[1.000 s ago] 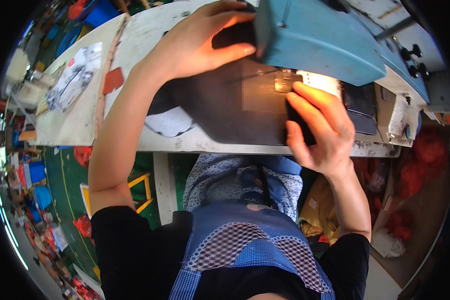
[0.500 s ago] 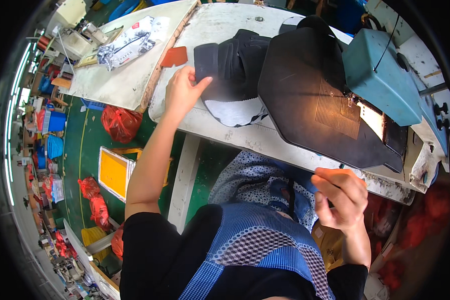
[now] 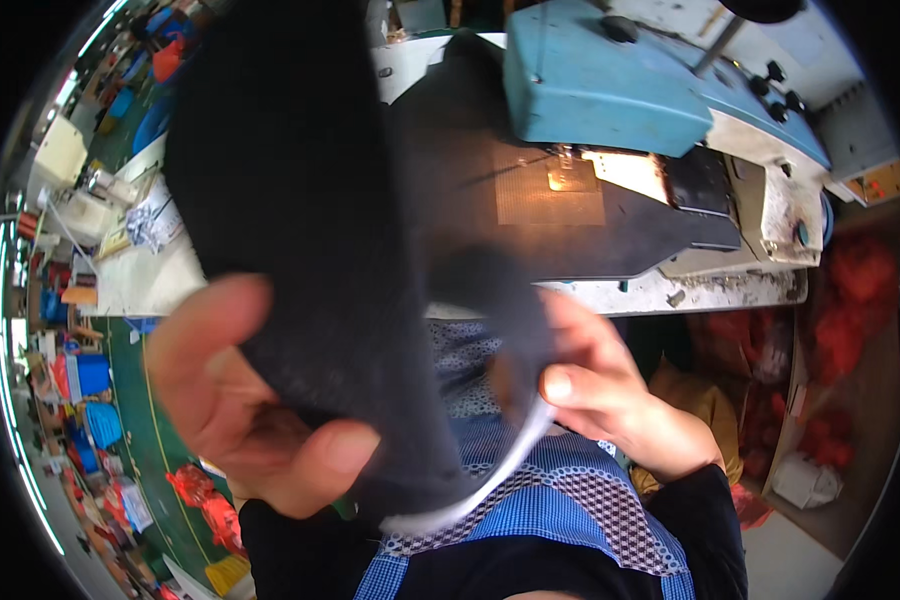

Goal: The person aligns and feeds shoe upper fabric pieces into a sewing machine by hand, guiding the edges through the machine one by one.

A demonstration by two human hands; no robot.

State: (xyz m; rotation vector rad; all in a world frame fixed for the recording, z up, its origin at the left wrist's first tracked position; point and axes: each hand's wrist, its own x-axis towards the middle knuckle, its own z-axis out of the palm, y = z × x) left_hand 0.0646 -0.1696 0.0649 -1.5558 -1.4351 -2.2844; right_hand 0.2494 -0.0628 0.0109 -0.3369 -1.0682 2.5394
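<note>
A black shoe upper (image 3: 300, 170) with a white edge is held up close in front of me, blurred by motion and covering much of the left and middle. My left hand (image 3: 240, 410) grips its left lower side, the thumb lying over the black surface. At its narrow curved right end, my right hand (image 3: 610, 385) pinches the piece between thumb and fingers. Beyond it a blue sewing machine head (image 3: 610, 75) stands over a dark work plate (image 3: 450, 215), with a lit needle area (image 3: 573, 175). The upper hides part of the table and plate.
The white table (image 3: 710, 292) carries the machine, its front edge before my lap. Red bags (image 3: 850, 300) fill a shelf at the right. At the left, a side table (image 3: 130, 285) holds equipment; red bags (image 3: 210, 505) lie on the green floor.
My left hand has lifted the black upper off the table and brought it close to me. My right hand has moved left and taken hold of its other end. The view has turned right.
</note>
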